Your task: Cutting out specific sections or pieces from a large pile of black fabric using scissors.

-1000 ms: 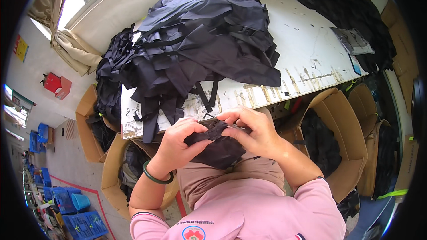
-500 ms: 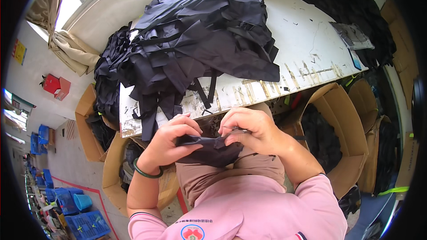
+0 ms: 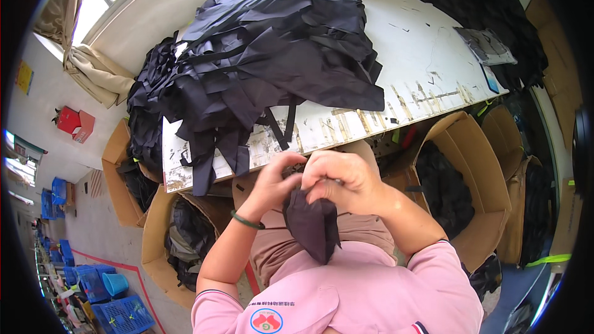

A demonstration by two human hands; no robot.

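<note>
A piece of black fabric [image 3: 314, 226] hangs folded in front of my lap, its lower end pointing toward my shirt. My left hand [image 3: 274, 187], with a dark green bangle on the wrist, is closed at the upper left edge of the fabric; its fingertips are partly hidden behind the right hand. My right hand [image 3: 346, 180] pinches the fabric's top between thumb and curled fingers. A small greyish glint shows inside the right hand, too little to name. Beyond both hands, a large heap of black fabric pieces [image 3: 278, 43] spreads over the white table [image 3: 411, 37], some strips drooping over its front edge.
Open cardboard boxes with dark fabric stand at the left [image 3: 154, 244] and the right [image 3: 489, 192]. A clear plastic packet [image 3: 486, 46] lies by another dark pile [image 3: 495, 6] at the table's far right. Blue baskets [image 3: 124, 312] sit on the floor at far left.
My left hand has moved right and closer to the right hand. The fabric, earlier stretched sideways between the hands, now hangs down below them.
</note>
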